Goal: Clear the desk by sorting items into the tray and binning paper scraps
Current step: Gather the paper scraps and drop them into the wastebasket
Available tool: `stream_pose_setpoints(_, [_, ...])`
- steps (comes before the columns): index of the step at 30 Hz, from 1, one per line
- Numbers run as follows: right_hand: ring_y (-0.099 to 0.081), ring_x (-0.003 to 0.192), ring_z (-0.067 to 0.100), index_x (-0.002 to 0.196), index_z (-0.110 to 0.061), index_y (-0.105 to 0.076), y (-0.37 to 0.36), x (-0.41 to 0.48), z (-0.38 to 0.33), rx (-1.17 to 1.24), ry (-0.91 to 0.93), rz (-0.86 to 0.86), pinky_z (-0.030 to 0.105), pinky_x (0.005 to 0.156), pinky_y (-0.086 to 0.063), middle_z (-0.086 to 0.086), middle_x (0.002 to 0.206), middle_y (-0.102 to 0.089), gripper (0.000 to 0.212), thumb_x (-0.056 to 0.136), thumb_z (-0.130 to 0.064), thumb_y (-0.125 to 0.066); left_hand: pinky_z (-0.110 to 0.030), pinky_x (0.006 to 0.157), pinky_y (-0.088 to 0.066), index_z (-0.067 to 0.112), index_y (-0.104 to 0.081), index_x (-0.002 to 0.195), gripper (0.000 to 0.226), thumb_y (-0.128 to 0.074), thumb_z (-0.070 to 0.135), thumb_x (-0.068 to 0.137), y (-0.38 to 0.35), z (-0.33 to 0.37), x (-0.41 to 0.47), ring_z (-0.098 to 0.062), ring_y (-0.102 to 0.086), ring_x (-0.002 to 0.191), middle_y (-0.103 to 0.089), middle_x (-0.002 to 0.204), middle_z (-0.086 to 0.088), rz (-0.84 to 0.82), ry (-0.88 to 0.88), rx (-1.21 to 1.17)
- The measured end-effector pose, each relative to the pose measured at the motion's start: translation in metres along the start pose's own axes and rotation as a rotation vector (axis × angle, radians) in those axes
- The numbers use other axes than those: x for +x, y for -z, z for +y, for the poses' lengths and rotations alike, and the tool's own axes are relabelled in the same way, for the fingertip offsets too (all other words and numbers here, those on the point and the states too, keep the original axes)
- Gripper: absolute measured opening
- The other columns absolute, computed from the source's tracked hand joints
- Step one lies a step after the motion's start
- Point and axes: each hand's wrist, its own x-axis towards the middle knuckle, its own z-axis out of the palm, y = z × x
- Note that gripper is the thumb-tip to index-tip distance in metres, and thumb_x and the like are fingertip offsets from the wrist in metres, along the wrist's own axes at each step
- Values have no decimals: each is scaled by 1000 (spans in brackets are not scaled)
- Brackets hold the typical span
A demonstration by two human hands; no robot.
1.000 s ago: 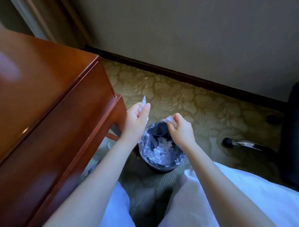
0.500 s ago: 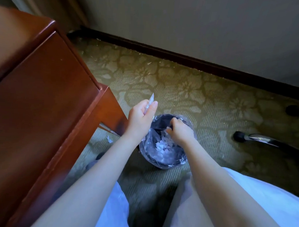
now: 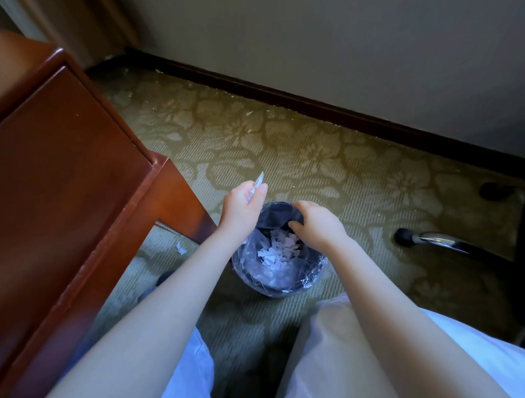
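The left hand hovers just beside the left rim of a small round dark bin lined with a clear plastic bag. Its grip is narrow, thumb and forefinger pinching a thin white paper strip that sticks up past the fingertips. The right hand hangs over the far side of the bin's mouth, fingers curled downward into the opening. Whether its grip holds anything cannot be told, as the fingertips are turned away. Inside the liner lie heaped torn white paper scraps. One more small white scrap lies on the green floral carpet, near the leg of the reddish-brown wooden worktop at the left. The bin stands on the carpet between that leg and the person's knees, which are covered in white cloth. A chrome chair leg with a black caster lies to the right, well apart from the bin.
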Motion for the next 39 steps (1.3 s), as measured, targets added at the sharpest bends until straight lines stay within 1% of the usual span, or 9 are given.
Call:
stream_pose_setpoints(4, [-49, 119, 27, 130, -17, -46, 16, -19, 26, -61, -22, 66, 39, 87, -49, 1, 133, -52, 41, 91, -29, -49, -30, 54, -19, 16, -25, 62, 42, -46, 26, 96, -26, -3, 13, -16, -23, 56, -24, 60, 0, -72, 37, 110])
stream_pose_setpoints(9, [-47, 124, 27, 135, -17, -44, 17, -26, 52, 77, -174, 82, 37, 93, -44, 3, 138, -49, 44, 93, -27, -48, -30, 59, -30, 12, -33, 64, 34, -38, 23, 96, -63, -16, 28, -27, -39, 69, -42, 70, -5, -187, 187, 470])
stream_pose_setpoints(12, [-47, 124, 26, 134, -17, -45, 16, -23, 53, 108, -183, 74, 36, 93, -43, 2, 139, -49, 42, 93, -26, -48, -36, 71, -40, 3, -51, 96, 26, -36, 25, 97, -80, -17, 32, -37, -53, 95, -56, 99, -17, -249, 230, 587])
stream_pose_setpoints(15, [-46, 125, 25, 134, -18, -45, 16, -20, 52, 130, -185, 72, 37, 95, -44, 1, 139, -48, 42, 93, -25, -48, -40, 88, -40, -2, -41, 124, 41, -38, 30, 98, -92, -23, 35, -38, -47, 115, -48, 126, -23, -312, 294, 585])
stream_pose_setpoints(18, [-46, 125, 25, 136, -17, -44, 18, -19, 51, 143, -175, 66, 36, 93, -44, 0, 141, -46, 43, 94, -24, -47, -43, 97, -38, 2, -31, 136, 51, -39, 34, 98, -95, -32, 34, -37, -40, 124, -33, 140, -21, -368, 349, 557])
stream_pose_setpoints(21, [-48, 123, 25, 136, -18, -43, 17, -17, 49, 165, -167, 65, 36, 92, -44, 0, 142, -45, 43, 94, -24, -47, -42, 100, -40, 5, -28, 142, 53, -37, 35, 99, -91, -37, 30, -35, -41, 126, -31, 146, -17, -436, 362, 516])
stream_pose_setpoints(28, [-45, 126, 25, 138, -17, -40, 17, -18, 44, 142, -135, 33, 37, 93, -43, 1, 144, -44, 45, 93, -24, -46, -36, 110, -27, 9, -23, 148, 56, -37, 32, 99, -73, -32, 17, -28, -27, 140, -24, 155, -10, -530, 284, 574])
stream_pose_setpoints(32, [-43, 128, 24, 139, -16, -40, 22, -21, 38, 119, -109, 44, 38, 97, -43, 1, 143, -44, 47, 93, -25, -47, -38, 113, -23, 10, -23, 148, 55, -38, 31, 99, -58, -17, 12, -26, -23, 142, -23, 155, -9, -509, 223, 628])
stream_pose_setpoints(39, [-45, 123, 27, 136, -16, -42, 40, -37, 14, 17, -49, 100, 41, 94, -44, 4, 136, -48, 45, 93, -28, -45, -39, 114, -27, 11, -27, 146, 55, -42, 31, 98, -20, 21, -4, -26, -29, 139, -28, 153, -9, -407, 149, 622])
